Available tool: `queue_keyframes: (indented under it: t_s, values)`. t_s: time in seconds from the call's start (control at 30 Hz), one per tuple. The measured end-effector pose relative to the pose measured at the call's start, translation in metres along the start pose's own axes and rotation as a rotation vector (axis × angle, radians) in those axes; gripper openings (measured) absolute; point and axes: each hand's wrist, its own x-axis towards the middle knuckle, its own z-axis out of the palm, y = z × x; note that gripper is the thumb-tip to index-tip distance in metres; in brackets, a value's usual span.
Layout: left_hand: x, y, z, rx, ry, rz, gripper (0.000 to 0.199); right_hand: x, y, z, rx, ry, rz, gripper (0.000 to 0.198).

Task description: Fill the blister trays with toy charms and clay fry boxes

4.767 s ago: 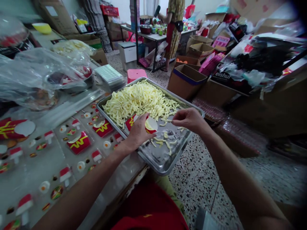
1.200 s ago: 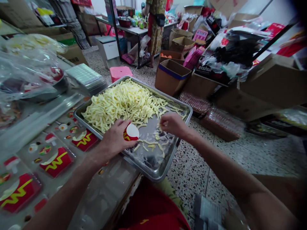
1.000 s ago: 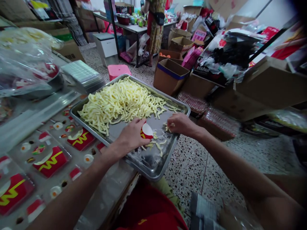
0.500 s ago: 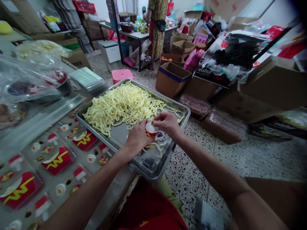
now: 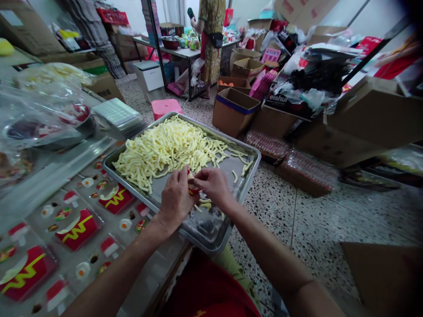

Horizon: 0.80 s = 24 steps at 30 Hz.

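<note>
My left hand [image 5: 178,196] is closed around a small red fry cup [image 5: 192,190] with a bit of yellow on it, tilted over the near part of a metal tray [image 5: 157,188]. The fingertips of my right hand [image 5: 215,187] are pinched at the cup's mouth, on a pale yellow fry-like strip [image 5: 191,175] that is mostly hidden. A big heap of such strips [image 5: 172,147] fills the tray's far left side. Just below my hands lie a few loose strips [image 5: 205,205] on a dusty, whitish patch of the tray.
Clear packs with red fry-box shapes [image 5: 78,229] cover the table at left. Plastic bags [image 5: 42,105] and stacked clear cases [image 5: 117,115] lie behind them. A pink stool [image 5: 166,107], open cardboard boxes [image 5: 235,112] and a standing person [image 5: 213,42] are beyond the tray.
Both hands have shifted left and slightly toward me with the cup. The cup's white inside, plainly visible before, is now mostly covered by my right fingers.
</note>
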Motion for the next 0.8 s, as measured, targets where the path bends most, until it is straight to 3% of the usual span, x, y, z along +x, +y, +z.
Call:
queue_keyframes:
  t_s: [0.1, 0.2, 0.27, 0.33, 0.4, 0.53, 0.67, 0.8]
  values:
    - [0.001, -0.006, 0.001, -0.048, -0.028, 0.024, 0.067, -0.001, -0.008, 0.0, -0.019, -0.094, -0.127, 0.019]
    - [0.006, -0.011, 0.002, -0.1, -0.048, 0.01, 0.07, 0.006, -0.004, -0.027, 0.026, -0.231, -0.223, 0.019]
    - [0.01, -0.015, 0.001, -0.124, -0.034, -0.004, 0.078, 0.02, 0.012, -0.054, 0.006, -0.127, -0.113, 0.015]
    - [0.015, -0.017, -0.001, -0.144, -0.031, -0.025, 0.081, 0.037, 0.033, -0.077, -0.224, 0.103, 0.015, 0.026]
    - [0.017, -0.019, -0.004, -0.169, -0.045, -0.038, 0.081, 0.053, 0.051, -0.087, -0.507, 0.201, 0.069, 0.04]
    - [0.015, -0.02, -0.009, -0.204, -0.072, -0.04, 0.083, 0.066, 0.064, -0.075, -0.791, 0.117, 0.148, 0.055]
    - [0.01, -0.019, -0.011, -0.208, -0.083, -0.048, 0.081, 0.061, 0.055, -0.06, -0.877, 0.041, 0.179, 0.034]
    - [0.011, -0.011, -0.009, -0.157, -0.169, -0.042, 0.08, 0.054, 0.053, -0.06, -0.896, 0.049, 0.205, 0.029]
